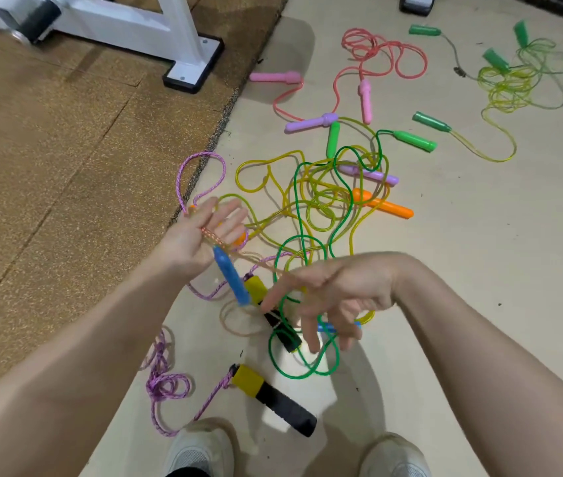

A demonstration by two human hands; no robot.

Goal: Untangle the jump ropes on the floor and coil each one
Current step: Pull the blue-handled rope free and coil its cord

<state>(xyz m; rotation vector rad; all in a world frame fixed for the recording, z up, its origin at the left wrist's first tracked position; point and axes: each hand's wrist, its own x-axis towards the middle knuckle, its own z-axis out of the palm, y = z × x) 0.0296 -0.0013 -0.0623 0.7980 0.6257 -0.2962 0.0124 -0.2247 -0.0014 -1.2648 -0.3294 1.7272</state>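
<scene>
Left hand (201, 235): palm up, fingers spread and nearly straight; an orange braided rope (212, 237) lay across the palm, its blue handle (231, 279) hanging below.
Right hand (331, 297): palm down, fingers apart and loosely bent, blurred; whether it touched the rope could not be told.
Tangle (321, 201): yellow and green ropes heaped on the pale floor (479, 270), just beyond the hands.
Purple braided rope (166, 383): near the shoes, ending in a yellow-and-black handle (273, 399).
Writing: none was readable.
</scene>
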